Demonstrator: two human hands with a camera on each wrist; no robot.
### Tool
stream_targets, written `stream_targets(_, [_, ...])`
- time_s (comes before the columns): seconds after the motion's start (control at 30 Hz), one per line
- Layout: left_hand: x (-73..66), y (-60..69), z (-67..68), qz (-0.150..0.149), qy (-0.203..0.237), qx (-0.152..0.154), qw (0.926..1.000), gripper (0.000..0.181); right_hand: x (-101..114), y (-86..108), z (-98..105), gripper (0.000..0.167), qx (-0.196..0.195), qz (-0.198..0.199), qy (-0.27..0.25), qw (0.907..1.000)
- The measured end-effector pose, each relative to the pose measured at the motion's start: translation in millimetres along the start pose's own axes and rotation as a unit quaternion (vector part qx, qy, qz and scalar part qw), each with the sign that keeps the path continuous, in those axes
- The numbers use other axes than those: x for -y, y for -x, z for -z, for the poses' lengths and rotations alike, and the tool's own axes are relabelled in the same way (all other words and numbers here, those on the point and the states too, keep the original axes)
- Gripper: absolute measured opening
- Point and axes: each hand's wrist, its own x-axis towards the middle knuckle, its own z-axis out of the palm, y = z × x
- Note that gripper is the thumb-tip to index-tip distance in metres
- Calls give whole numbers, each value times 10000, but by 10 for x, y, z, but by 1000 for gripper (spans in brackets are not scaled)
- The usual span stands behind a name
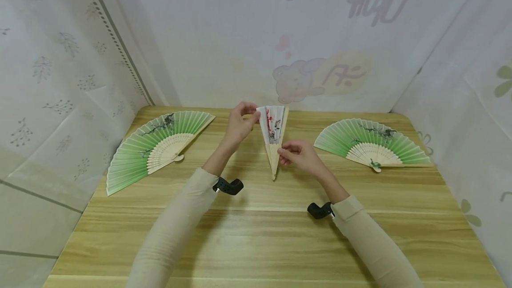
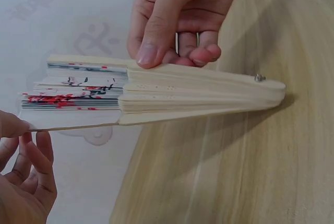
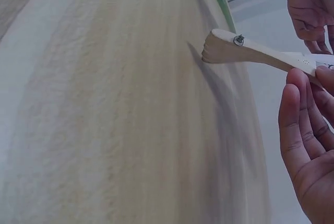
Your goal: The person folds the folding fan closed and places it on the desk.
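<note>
A white folding fan (image 1: 274, 130) with red blossoms and dark ink marks hangs partly spread between both hands, pivot end downward. My left hand (image 1: 242, 121) pinches the upper left edge of its leaf between thumb and fingers. Lower down, on the opposite side, my right hand (image 1: 298, 157) pinches the outer wooden rib. Seen from the left wrist, the fan's pale ribs (image 2: 198, 91) lie bunched together and its folds are only slightly apart. A metal pivot pin (image 3: 238, 40) shows at the narrow end in the right wrist view, above the table.
One green fan (image 1: 160, 148) lies spread on the wooden table (image 1: 264, 243) at the left. Another green fan (image 1: 372, 143) lies spread at the right. A pale printed cloth (image 1: 208, 48) hangs behind the table, with patterned cloths at both sides.
</note>
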Motion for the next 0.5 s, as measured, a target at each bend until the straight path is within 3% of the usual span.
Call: stream_targets(0.5, [50,28,2,148,-332,280,9989,19,44,34,7,15,6,-69,86,9999])
